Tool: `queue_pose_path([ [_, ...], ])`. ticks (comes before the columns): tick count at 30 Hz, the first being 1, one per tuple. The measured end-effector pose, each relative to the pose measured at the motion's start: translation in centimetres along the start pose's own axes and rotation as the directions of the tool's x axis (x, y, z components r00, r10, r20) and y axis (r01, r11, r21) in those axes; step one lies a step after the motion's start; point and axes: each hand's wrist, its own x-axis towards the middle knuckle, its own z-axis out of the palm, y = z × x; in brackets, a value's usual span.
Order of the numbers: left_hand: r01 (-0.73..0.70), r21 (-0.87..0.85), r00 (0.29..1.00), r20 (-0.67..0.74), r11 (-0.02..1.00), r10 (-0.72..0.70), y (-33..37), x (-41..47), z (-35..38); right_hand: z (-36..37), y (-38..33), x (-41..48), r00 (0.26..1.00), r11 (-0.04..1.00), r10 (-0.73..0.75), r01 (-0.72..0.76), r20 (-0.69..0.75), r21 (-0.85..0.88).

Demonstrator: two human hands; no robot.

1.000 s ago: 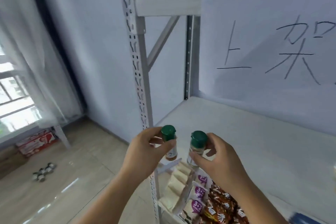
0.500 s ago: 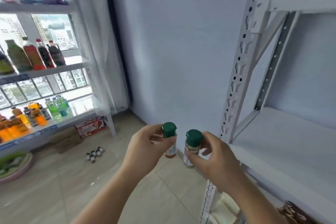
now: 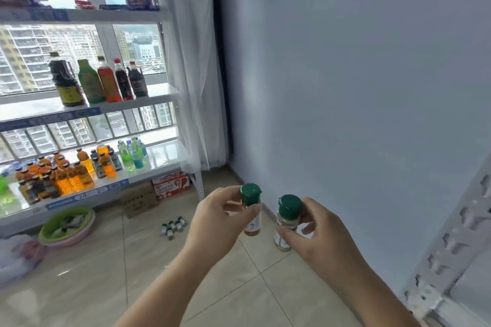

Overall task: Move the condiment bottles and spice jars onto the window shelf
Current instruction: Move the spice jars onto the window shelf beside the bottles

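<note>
While the person faced the window, each hand carried one small spice jar in the near middle of the view, above the tiled floor. The left hand [image 3: 215,218] pinched the left spice jar [image 3: 250,195] between thumb and curled fingers just under its green cap; the right hand [image 3: 324,239] gripped the right spice jar [image 3: 288,214] the same way, thumb across the clear body. The two jars stood upright, near each other but apart.

The window shelf [image 3: 148,104] lay far to the left. On its middle tier stood a row of sauce bottles [image 3: 117,79] with bare board to their right, and the lower tier held crowded drink bottles [image 3: 79,170].

The jars looked light and rigid, probably glass or hard plastic, so a drop onto tile could crack them. Their smooth walls might slip, which made the ridged cap and the shoulder below it the safer hold. Each seemed easy to set down with one hand, base first, on the bare end of the middle tier.

A cluster of small vials [image 3: 174,225] sat on the floor near a cardboard box [image 3: 139,200].
</note>
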Motion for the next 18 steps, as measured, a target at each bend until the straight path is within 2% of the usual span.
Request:
queue_pose_path([
  [4, -0.006, 0.033, 1.0, -0.016, 0.999, 0.006, -0.8, 4.8, -0.7, 1.9, 1.1, 5.5, 1.0, 0.999, -0.013, 0.013, 0.008, 0.038],
  [10, 0.025, 0.035, 0.992, -0.124, 0.999, -0.02, -3.0, 10.8, -1.9, 4.6, 1.3, 12.7, 0.992, 0.996, -0.071, 0.064, 0.107, 0.067],
  [18, 0.066, 0.02, 0.986, -0.156, 0.998, -0.062, -6.6, 18.8, -4.1, 8.5, 1.4, 20.9, 0.978, 0.994, -0.096, 0.085, 0.185, 0.063],
])
